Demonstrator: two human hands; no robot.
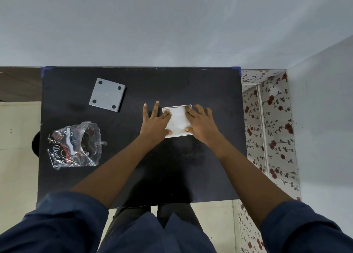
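Head view looks straight down on a white square piece (177, 121) lying flat on the black table (172, 84), a little right of the table's middle and nearer the far edge than the near one; a thin raised rim shows along its far side. Both hands rest on it from either side. The left hand (155, 123) lies flat with its fingers spread and straight; the forefinger and thumb touch the piece's left part, while the other fingers lie on the bare table beside it. The right hand (199, 123) covers the piece's right edge, its fingers laid loosely over the top and its thumb at the near right corner; neither hand curls round the piece, both only press on it.

Well to the left, near the far edge, lies a grey square plate (107, 94) with a dark round spot at each corner, turned slightly askew; nearer and further left sits a crumpled clear plastic bag (74, 144) with printed lettering and dark contents. Dark blue sleeves (66, 224) fill the bottom corners; a floral cloth cabinet (271, 119) stands just right of the table, against the pale wall (172, 23).
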